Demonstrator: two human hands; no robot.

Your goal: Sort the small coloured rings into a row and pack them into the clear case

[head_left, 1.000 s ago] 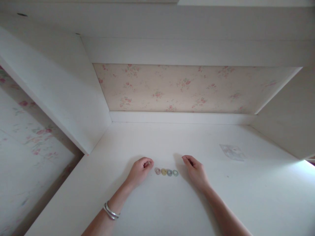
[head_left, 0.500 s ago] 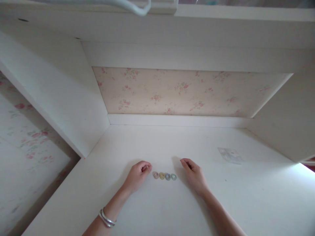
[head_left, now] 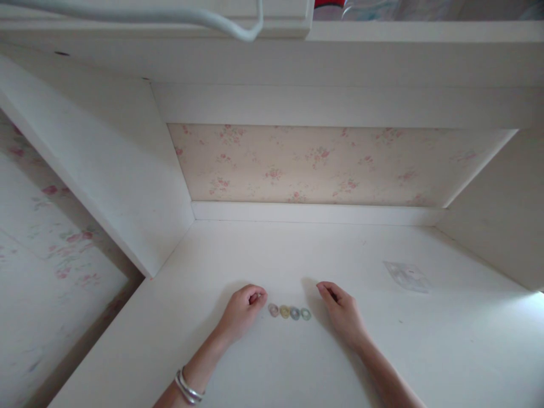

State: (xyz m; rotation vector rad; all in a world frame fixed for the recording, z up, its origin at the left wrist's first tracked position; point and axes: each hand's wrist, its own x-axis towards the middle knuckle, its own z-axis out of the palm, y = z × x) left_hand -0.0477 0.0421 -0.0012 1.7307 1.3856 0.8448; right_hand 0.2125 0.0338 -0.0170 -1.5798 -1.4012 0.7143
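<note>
Several small coloured rings (head_left: 289,312) lie in a short row on the white desk (head_left: 272,362): pink, yellow, blue and green from left to right. My left hand (head_left: 243,311) rests just left of the row, fingers curled into a loose fist with nothing visible in them; a silver bracelet (head_left: 188,388) sits on that wrist. My right hand (head_left: 342,311) rests just right of the row, its fingers curled down on the desk. Neither hand touches the rings.
A small clear plastic bag (head_left: 407,276) lies on the desk at the right. Floral wallpaper (head_left: 314,164) backs the alcove, with white side panels left and right and a shelf overhead. A white cable (head_left: 204,17) hangs along the top edge.
Both hands and the rings keep their places on the desk. Only the camera has tilted upward a little, so the cable and shelf top have come into view.
</note>
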